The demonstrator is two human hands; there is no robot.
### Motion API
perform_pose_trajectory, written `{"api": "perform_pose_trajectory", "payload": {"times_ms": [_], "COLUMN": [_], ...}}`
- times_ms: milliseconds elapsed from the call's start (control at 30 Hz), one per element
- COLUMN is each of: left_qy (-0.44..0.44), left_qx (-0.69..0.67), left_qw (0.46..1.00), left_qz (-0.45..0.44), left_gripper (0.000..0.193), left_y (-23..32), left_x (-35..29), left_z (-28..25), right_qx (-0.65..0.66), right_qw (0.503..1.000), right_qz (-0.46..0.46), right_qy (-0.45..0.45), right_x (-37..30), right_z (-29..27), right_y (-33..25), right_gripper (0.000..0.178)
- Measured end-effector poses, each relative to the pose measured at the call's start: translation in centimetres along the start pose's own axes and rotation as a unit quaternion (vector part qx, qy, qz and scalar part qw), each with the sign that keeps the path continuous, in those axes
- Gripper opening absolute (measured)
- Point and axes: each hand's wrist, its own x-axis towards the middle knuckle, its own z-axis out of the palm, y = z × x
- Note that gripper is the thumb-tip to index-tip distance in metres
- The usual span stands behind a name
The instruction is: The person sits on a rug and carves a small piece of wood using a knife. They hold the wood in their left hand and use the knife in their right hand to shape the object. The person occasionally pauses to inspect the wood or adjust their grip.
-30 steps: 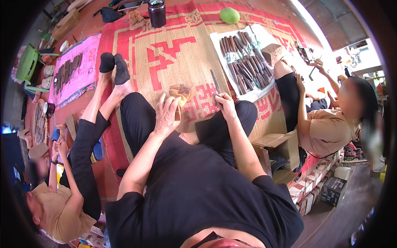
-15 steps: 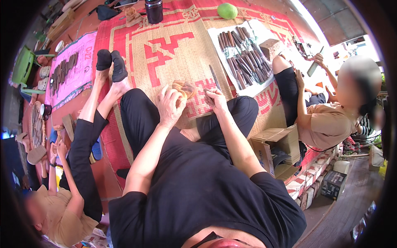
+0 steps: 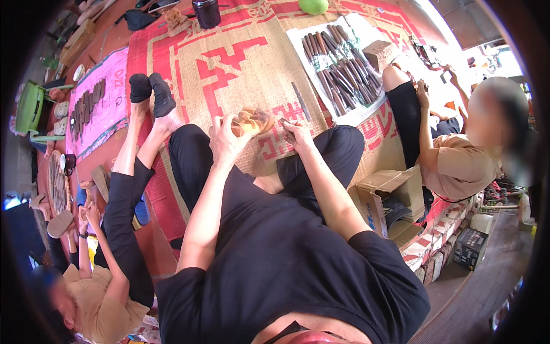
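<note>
The left hand point(image 3: 227, 141) is gripping a brown wooden piece point(image 3: 255, 121), its fingers curling around the left end. From where I am standing, the piece is being held above the red-and-beige woven mat point(image 3: 281, 63), between the two hands. The right hand point(image 3: 297, 134) is holding a closed pinch beside the piece; a small dark tip point(image 3: 283, 121) is protruding, its kind being impossible to tell. A dark narrow strip point(image 3: 300, 101) is lying beyond that hand. Farther right, wooden-handled tools point(image 3: 342, 71) are lying in rows on a white cloth point(image 3: 361, 31).
</note>
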Motion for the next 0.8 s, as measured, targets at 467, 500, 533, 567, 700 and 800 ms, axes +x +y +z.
{"api": "perform_pose_trajectory", "payload": {"times_ms": [467,500,533,567,700,800], "left_qy": [0.027,0.037,0.047,0.057,0.068,0.059], "left_qx": [-0.041,-0.037,-0.033,-0.029,-0.031,-0.033], "left_qw": [0.999,0.999,0.998,0.998,0.997,0.997], "left_qz": [-0.019,-0.004,0.012,0.027,0.03,0.029], "left_gripper": [0.047,0.045,0.043,0.042,0.038,0.039], "left_y": [1.3,1.4,1.5,1.6,2.6,2.4], "left_x": [-4.5,-4.5,-4.5,-4.6,-4.8,-4.6], "left_z": [1.4,1.5,1.6,1.7,2.0,1.8], "right_qx": [0.001,-0.001,-0.044,-0.087,-0.161,-0.19], "right_qw": [0.997,0.994,0.99,0.983,0.966,0.962], "right_qz": [-0.072,-0.109,-0.134,-0.159,-0.194,-0.187], "right_qy": [0.007,-0.002,0.013,0.028,0.059,0.064], "right_x": [-2.9,-3.3,-2.8,-2.2,-2.0,-1.5], "right_z": [2.7,3.5,3.3,2.9,3.2,2.9], "right_y": [-0.3,-0.4,0.1,0.9,1.4,1.7], "right_gripper": [0.021,0.021,0.021,0.021,0.02,0.019]}}
